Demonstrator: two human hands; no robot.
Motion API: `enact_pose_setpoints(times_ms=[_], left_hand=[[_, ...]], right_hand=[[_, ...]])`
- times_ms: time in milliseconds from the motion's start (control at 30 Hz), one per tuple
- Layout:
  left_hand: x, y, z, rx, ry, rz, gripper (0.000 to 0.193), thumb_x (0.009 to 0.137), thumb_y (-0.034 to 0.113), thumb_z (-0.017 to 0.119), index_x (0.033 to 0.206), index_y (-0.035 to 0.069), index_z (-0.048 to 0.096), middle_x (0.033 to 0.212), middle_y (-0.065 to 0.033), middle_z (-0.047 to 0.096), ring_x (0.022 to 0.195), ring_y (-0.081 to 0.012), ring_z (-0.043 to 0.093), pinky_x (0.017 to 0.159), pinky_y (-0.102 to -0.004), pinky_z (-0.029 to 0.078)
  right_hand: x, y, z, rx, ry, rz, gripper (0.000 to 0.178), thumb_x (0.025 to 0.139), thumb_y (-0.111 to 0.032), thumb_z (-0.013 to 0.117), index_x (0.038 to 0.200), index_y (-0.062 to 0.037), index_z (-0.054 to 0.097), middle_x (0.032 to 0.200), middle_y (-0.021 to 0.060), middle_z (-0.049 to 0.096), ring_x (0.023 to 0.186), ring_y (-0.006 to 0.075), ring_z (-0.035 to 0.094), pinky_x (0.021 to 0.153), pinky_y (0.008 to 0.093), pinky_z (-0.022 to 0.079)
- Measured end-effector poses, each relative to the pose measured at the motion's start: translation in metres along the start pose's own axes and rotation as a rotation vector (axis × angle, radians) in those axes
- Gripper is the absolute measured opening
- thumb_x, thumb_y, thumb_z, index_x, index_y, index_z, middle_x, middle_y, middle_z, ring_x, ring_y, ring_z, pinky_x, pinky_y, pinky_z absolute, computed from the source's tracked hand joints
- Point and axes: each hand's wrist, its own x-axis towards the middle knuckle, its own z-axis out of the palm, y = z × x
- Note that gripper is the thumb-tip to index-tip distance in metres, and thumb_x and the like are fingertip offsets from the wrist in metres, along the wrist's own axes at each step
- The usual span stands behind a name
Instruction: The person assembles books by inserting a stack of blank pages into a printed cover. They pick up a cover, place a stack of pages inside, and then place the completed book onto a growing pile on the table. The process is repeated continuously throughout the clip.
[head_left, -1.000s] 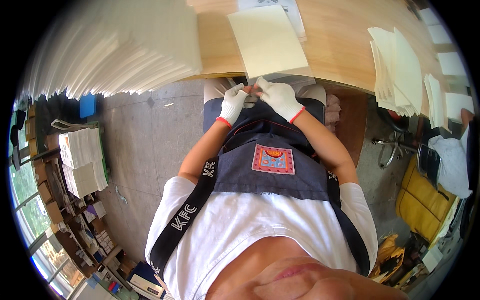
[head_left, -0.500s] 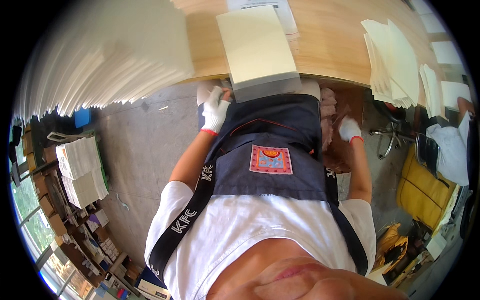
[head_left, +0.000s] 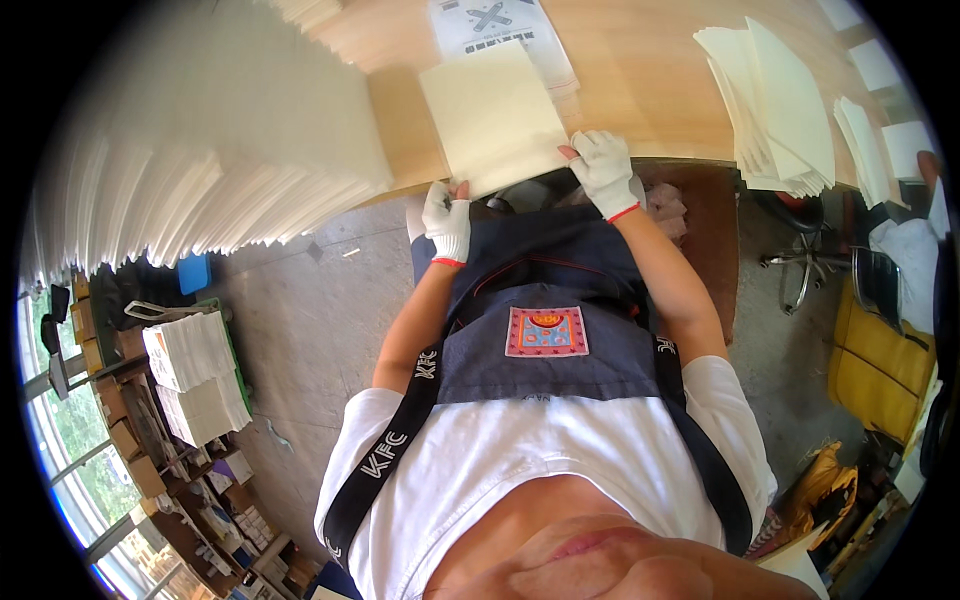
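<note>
A cream paper pack (head_left: 492, 115) lies at the near edge of the wooden table, its near end sticking out over the edge. My left hand (head_left: 447, 222), in a white fingerless glove with a red cuff, is closed at the pack's near left corner, thumb pointing up. At the near right corner, my right hand (head_left: 603, 172), gloved alike, grips with its thumb at the corner and its fingers bent. What lies under the fingertips is hidden. Beyond the pack and partly beneath it is a printed clear bag (head_left: 500, 25).
A tall pile of white sheets (head_left: 230, 150) fills the table's left. Cream sheets (head_left: 770, 110) hang over the edge at the right. Below are a brown box (head_left: 710, 250), a swivel chair base (head_left: 800, 265) and, at the left, stacked white paper bundles (head_left: 200, 380).
My right hand has come up from beside the box to the pack's near right corner. My left hand has shifted to the near left corner. The clear flap at the near end no longer shows.
</note>
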Motion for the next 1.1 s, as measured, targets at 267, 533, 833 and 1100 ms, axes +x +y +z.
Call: enact_pose_setpoints(times_ms=[267,533,833,1100], left_hand=[[0.003,0.007,0.004,-0.877,-0.041,-0.543,0.015,0.085,0.019,0.061,0.082,0.009,0.051,0.075,-0.0005,0.055,0.063,-0.0096,0.053,0.058,-0.0259,0.049],[0.038,0.191,-0.101,0.011,-0.269,0.319,0.017,0.078,0.012,0.067,0.088,0.001,0.060,0.072,0.0011,0.055,0.065,-0.0050,0.049,0.057,-0.0229,0.042],[0.080,0.374,-0.267,0.189,0.572,0.898,0.034,0.081,0.005,0.053,0.115,0.002,0.052,0.082,-0.0032,0.057,0.064,-0.0075,0.051,0.057,-0.0203,0.041],[0.173,0.401,-0.427,0.304,0.408,0.690,0.031,0.089,0.023,0.047,0.114,0.006,0.056,0.098,-0.0037,0.058,0.080,-0.0110,0.052,0.070,-0.0234,0.042]], right_hand=[[0.003,0.004,-0.012,-0.008,-0.141,0.480,0.040,0.089,-0.045,0.038,0.087,-0.0079,0.054,0.064,0.0183,0.060,0.063,0.0386,0.059,0.056,0.0510,0.043],[0.028,-0.048,-0.045,1.763,-0.262,0.799,0.019,0.089,-0.026,0.054,0.082,-0.0080,0.053,0.069,-0.0013,0.055,0.051,0.0058,0.045,0.043,0.0200,0.033],[0.235,-0.167,-0.235,1.429,0.102,-0.112,0.016,0.087,-0.021,0.052,0.095,-0.0069,0.053,0.072,0.0000,0.051,0.058,0.0093,0.044,0.050,0.0232,0.034],[0.402,-0.299,-0.291,1.294,-0.373,-0.281,0.024,0.087,-0.032,0.052,0.080,-0.0098,0.055,0.065,-0.0009,0.052,0.047,0.0086,0.044,0.038,0.0198,0.031]])
